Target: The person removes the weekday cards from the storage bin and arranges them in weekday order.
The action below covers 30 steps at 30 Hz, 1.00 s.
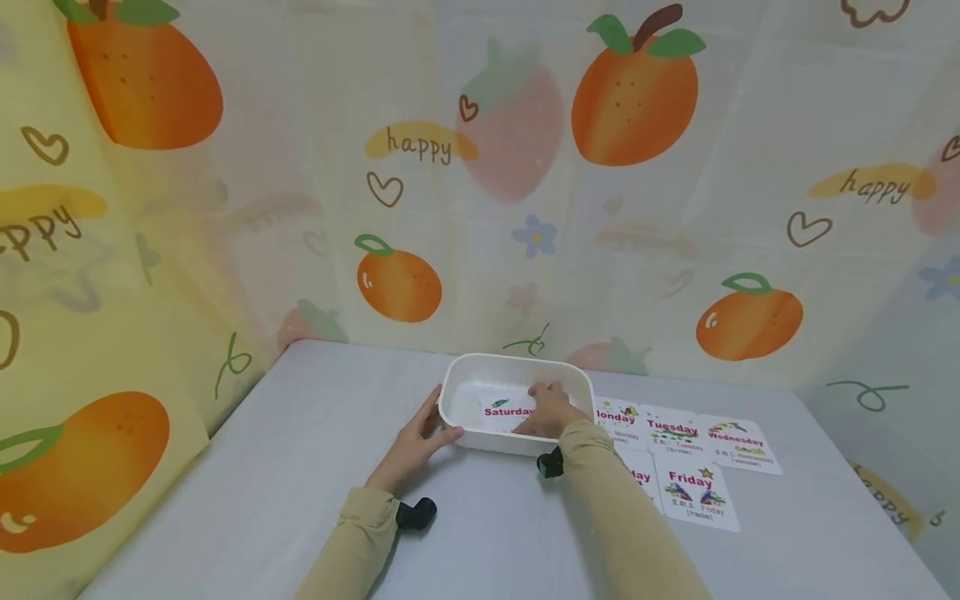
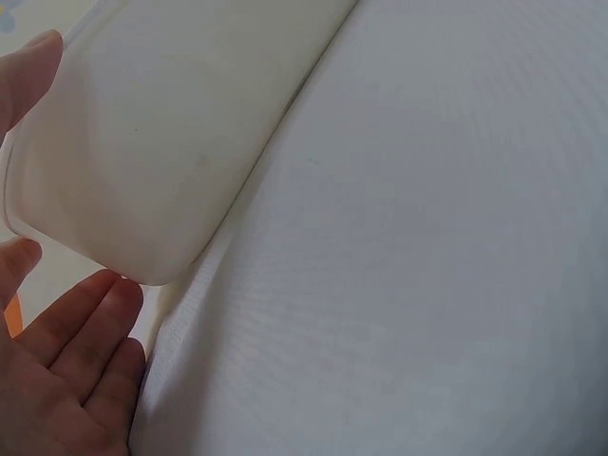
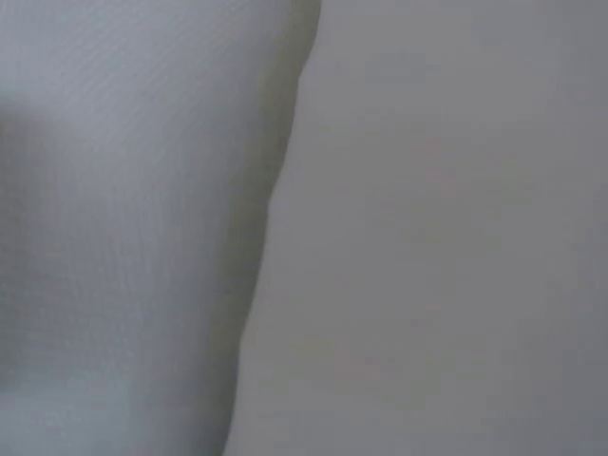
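Observation:
A white plastic box [image 1: 487,442] stands on the table, with a card reading "Saturday" [image 1: 501,412] lying face up inside. My left hand [image 1: 411,450] grips the box's near left corner. Its thumb presses the near wall, and its fingers [image 2: 100,318] lie against the left end in the left wrist view. Reaching over the near rim, my right hand [image 1: 553,414] is inside the box over the right part of the card, thumb toward the near side and fingers bent. Whether it pinches the card is hidden. The right wrist view shows only pale surfaces.
To the right of the box lie several day cards: Monday [image 1: 617,423], Tuesday [image 1: 672,432], Wednesday [image 1: 737,442], Friday [image 1: 696,493] and one partly behind the right sleeve [image 1: 626,517]. The white table [image 1: 247,492] meets a fruit-printed curtain [image 1: 300,208] at the back and left.

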Each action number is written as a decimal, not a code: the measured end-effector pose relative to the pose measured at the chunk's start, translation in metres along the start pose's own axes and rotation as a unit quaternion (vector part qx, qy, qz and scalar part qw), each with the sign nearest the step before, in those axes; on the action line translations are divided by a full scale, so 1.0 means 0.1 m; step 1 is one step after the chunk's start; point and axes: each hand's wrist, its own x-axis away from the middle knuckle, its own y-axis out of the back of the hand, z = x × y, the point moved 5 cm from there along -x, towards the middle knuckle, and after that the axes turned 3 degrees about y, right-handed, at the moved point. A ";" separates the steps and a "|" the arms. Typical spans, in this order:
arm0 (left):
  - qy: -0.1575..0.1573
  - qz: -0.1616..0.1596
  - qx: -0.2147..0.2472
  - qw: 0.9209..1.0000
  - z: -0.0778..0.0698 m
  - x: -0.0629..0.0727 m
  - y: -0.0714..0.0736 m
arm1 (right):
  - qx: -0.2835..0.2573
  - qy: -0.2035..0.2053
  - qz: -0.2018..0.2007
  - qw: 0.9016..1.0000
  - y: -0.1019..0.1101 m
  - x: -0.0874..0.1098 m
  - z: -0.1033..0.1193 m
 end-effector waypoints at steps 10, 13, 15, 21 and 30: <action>-0.007 -0.001 0.004 1.000 0.03 -0.02 -0.01 | -0.063 0.008 -0.038 0.997 0.02 -0.05 -0.06; -0.004 -0.003 0.002 1.000 0.03 -0.02 -0.01 | -0.081 0.011 -0.042 0.996 0.03 -0.07 -0.06; -0.002 -0.003 0.002 1.000 0.04 -0.03 -0.01 | -0.090 0.012 -0.044 0.995 0.04 -0.08 -0.06; -0.003 -0.002 0.009 1.000 0.03 -0.02 -0.01 | -0.092 0.038 -0.072 0.992 0.11 -0.09 -0.04; 0.000 -0.002 0.005 1.000 0.05 -0.04 -0.02 | -0.097 0.078 -0.133 0.983 0.34 0.09 0.21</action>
